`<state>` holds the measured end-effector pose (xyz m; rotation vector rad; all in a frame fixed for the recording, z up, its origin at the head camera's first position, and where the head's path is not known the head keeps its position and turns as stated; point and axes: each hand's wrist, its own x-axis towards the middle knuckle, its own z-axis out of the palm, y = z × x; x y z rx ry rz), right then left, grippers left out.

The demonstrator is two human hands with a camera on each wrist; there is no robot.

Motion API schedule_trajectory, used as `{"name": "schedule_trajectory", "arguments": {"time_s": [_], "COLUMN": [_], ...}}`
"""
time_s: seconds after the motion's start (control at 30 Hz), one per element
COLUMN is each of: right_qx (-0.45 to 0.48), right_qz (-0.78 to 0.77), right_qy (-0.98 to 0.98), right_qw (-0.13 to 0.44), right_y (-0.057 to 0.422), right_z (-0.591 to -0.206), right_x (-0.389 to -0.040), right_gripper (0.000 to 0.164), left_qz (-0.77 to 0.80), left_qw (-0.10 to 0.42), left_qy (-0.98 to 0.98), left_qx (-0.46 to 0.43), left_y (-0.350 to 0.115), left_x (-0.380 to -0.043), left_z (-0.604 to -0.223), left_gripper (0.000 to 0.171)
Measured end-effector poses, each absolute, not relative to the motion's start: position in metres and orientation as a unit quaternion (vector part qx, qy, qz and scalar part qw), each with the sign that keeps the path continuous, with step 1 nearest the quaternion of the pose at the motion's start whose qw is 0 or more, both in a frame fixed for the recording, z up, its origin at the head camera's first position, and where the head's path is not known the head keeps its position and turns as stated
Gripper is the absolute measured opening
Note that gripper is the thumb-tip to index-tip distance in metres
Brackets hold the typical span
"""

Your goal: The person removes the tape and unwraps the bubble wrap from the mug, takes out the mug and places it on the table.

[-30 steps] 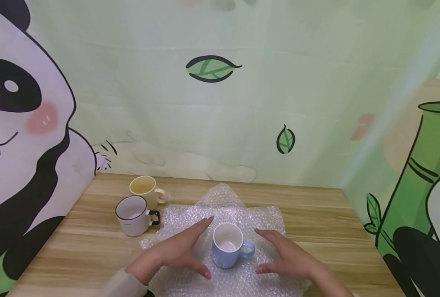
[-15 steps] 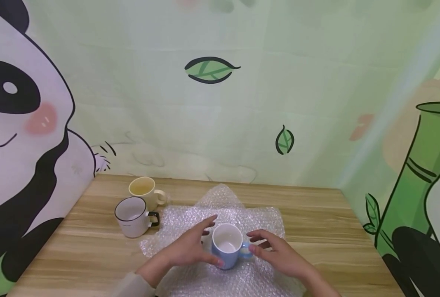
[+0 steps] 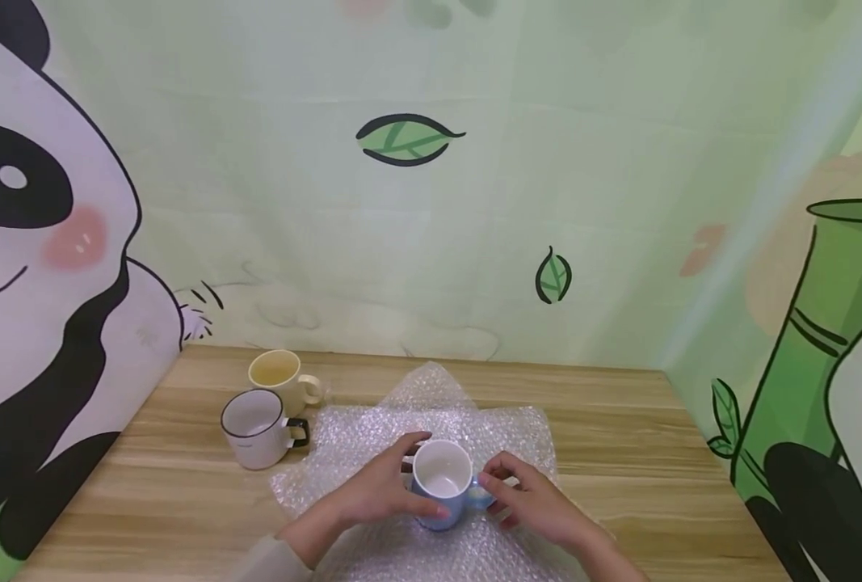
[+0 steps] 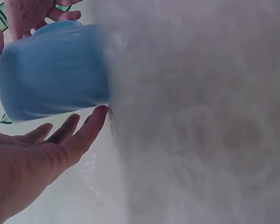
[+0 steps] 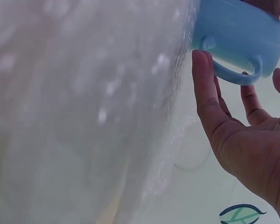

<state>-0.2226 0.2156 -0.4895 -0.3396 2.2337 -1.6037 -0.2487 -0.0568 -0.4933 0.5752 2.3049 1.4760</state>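
Observation:
A light blue mug (image 3: 443, 473) with a white inside stands upright on a sheet of bubble wrap (image 3: 489, 424). Around its left side curves my left hand (image 3: 376, 489), thumb across the front and fingers toward the back. The left wrist view shows a narrow gap between most of those fingers and the blue mug (image 4: 56, 70), with one fingertip right at its base. On the other side, my right hand (image 3: 536, 501) is at the mug's handle (image 5: 235, 77). Its fingers, spread in the right wrist view, have tips beside the handle, and its thumb stands apart near the rim.
Left of the wrap stand a white mug (image 3: 252, 436) with a black rim and handle, and a cream-yellow mug (image 3: 292, 396) behind it. All rest on a wooden table (image 3: 620, 444). A printed cloth backdrop (image 3: 292, 202) rises at the table's back edge.
Both hands have moved inward from either side of the blue mug. The left hand now surrounds its body and the right hand has come to its handle. The mug stays in place.

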Motion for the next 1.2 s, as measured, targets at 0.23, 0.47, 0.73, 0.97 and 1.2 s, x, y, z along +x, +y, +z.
{"name": "schedule_trajectory", "arguments": {"time_s": [0.23,0.47,0.73,0.97,1.2], "right_qx": [-0.116,-0.116,-0.123,-0.121,-0.118], "right_qz": [-0.574,-0.581,-0.58,-0.587,-0.586], "right_qy": [0.785,0.778,0.776,0.773,0.774], "right_qw": [0.203,0.211,0.214,0.209,0.208], "right_y": [0.211,0.209,0.209,0.207,0.206], "right_z": [-0.492,-0.494,-0.499,-0.503,-0.503], "right_x": [-0.221,-0.222,-0.223,-0.223,-0.222], "right_gripper": [0.032,0.037,0.037,0.036,0.035], "left_qz": [0.532,0.528,0.511,0.495,0.471], "left_qw": [0.156,0.14,0.118,0.109,0.105], "left_qy": [0.808,0.815,0.827,0.839,0.856], "left_qx": [0.201,0.196,0.204,0.198,0.185], "left_y": [-0.052,-0.048,-0.043,-0.04,-0.04], "left_x": [-0.247,-0.245,-0.24,-0.239,-0.24], "left_z": [-0.498,-0.5,-0.504,-0.509,-0.51], "left_gripper": [0.097,0.09,0.089,0.086,0.084]}}
